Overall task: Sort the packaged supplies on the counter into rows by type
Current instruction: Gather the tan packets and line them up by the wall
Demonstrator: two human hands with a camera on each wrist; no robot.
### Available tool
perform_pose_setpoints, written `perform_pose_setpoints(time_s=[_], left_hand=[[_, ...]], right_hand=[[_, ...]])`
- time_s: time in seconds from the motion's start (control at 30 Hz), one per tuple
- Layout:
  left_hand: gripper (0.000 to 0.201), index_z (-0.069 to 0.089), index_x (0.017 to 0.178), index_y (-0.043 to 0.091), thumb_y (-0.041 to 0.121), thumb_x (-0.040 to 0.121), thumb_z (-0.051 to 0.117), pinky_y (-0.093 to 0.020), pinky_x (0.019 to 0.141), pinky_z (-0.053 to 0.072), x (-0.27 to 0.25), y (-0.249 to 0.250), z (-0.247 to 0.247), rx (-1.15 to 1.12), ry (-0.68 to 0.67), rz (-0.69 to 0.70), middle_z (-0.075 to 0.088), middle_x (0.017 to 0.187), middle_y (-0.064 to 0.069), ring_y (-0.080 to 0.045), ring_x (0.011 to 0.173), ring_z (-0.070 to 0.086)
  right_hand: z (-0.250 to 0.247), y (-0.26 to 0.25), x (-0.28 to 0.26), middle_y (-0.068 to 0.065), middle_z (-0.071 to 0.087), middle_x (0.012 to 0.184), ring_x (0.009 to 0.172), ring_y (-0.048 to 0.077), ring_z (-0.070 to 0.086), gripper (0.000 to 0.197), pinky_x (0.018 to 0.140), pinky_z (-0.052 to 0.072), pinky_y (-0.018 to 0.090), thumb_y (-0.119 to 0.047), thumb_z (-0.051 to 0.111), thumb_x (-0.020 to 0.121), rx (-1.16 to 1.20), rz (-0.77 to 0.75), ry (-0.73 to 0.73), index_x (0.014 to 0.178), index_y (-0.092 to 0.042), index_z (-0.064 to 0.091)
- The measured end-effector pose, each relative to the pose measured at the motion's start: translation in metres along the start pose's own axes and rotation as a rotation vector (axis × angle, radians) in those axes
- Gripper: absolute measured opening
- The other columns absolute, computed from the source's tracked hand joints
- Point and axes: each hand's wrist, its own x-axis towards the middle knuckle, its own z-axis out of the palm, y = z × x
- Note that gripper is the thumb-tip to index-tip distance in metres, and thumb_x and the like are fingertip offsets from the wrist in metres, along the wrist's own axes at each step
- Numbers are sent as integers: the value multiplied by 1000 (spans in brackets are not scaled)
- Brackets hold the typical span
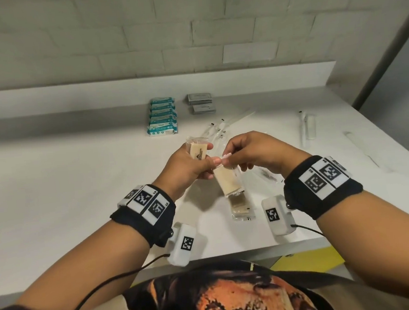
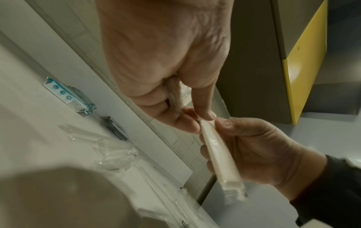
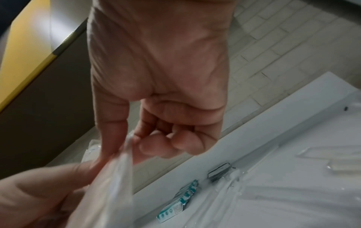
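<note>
Tan packet (image 1: 27, 166) clamped in left hand (image 1: 184, 165) grip; second tan packet (image 1: 226, 181) pinched by right hand (image 1: 253, 154); teal packs (image 1: 162, 116) rowed far on surface (image 1: 78, 190).

We cannot read the print on the five teal-and-white wrapped packs (image 1: 162, 116) at the back of the white counter (image 1: 65, 182) — too small. The clear plastic sleeves (image 1: 223, 128) beyond the hands blend into the surface, so their count is unclear. The left hand (image 1: 187, 166) covers the middle of its beige flat packet (image 1: 198, 150). The right wrist view is blurred — the packet there is only a pale smear.
</note>
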Motion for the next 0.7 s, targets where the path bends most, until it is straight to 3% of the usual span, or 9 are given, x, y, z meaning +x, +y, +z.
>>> perform_pose_setpoints(time_s=[0.1, 0.2, 0.23, 0.33, 0.4, 0.47, 0.53, 0.6, 0.7], left_hand=[[39, 56, 113, 10, 1, 79, 73, -24, 57, 57, 0, -2, 1, 28, 8, -6, 58, 81, -5, -12, 58, 64], [18, 54, 105, 12, 17, 91, 63, -29, 65, 59, 0, 1, 1, -58, 36, -29, 61, 86, -8, -21, 73, 68], [21, 53, 106, 11, 29, 95, 56, -30, 67, 58, 0, 3, 0, -104, 47, -53, 62, 88, -10, -23, 77, 68], [68, 53, 118, 6, 63, 94, 24, -33, 64, 59, 0, 5, -10, -263, 17, -162, 66, 94, -16, -27, 80, 69], [86, 56, 120, 4, 71, 90, 9, -34, 64, 58, 2, 2, -19, -358, -26, -213, 68, 100, -20, -30, 81, 69], [83, 58, 120, 4, 65, 94, 8, -32, 62, 56, 2, -1, -22, -389, -36, -231, 69, 97, -20, -28, 78, 68], [56, 58, 119, 3, 42, 100, 22, -26, 55, 47, 1, -3, -20, -337, 22, -247, 64, 82, -12, -21, 66, 61], [32, 58, 111, 4, 13, 94, 33, -23, 51, 38, 0, -5, -18, -247, 75, -246, 54, 73, -6, -16, 60, 49], [30, 57, 103, 7, -10, 87, 38, -20, 52, 43, -1, -12, -20, -58, 80, -197, 54, 80, -9, -16, 64, 47]], right_hand=[[0, -1, -1, 1, 64, 64, 52, 9, 55, 5, 51, 41, 20, -8, 71, 80, -62, 45, -62, 83, -5, 69], [-2, 1, 7, -3, 65, 82, 73, 14, 59, 5, 61, 44, 25, -16, 61, 85, -582, 40, 122, 84, -17, 66], [-4, 2, 8, -3, 64, 87, 79, 15, 58, 6, 64, 44, 26, -18, 59, 86, -671, 44, 171, 84, -19, 65], [-11, 9, 10, -6, 64, 84, 72, 11, 57, 5, 62, 43, 24, -20, 62, 89, -556, 103, 72, 87, -18, 66], [-7, 13, 9, -7, 63, 78, 69, 12, 57, 4, 60, 44, 23, -19, 63, 89, -551, 142, -47, 87, -17, 66], [4, 18, 10, -8, 61, 76, 70, 12, 56, 4, 59, 43, 21, -21, 64, 89, -632, 152, -112, 87, -18, 65], [13, 25, 13, -8, 62, 83, 75, 10, 56, 5, 62, 42, 21, -22, 65, 88, -696, 174, -131, 89, -18, 67], [17, 29, 15, -5, 64, 95, 85, 12, 55, 13, 71, 42, 24, -26, 64, 88, -799, 187, -119, 96, -17, 68], [11, 27, 15, -3, 64, 98, 89, 17, 57, 17, 73, 44, 27, -28, 57, 91, -736, 130, 24, 98, -15, 67]])
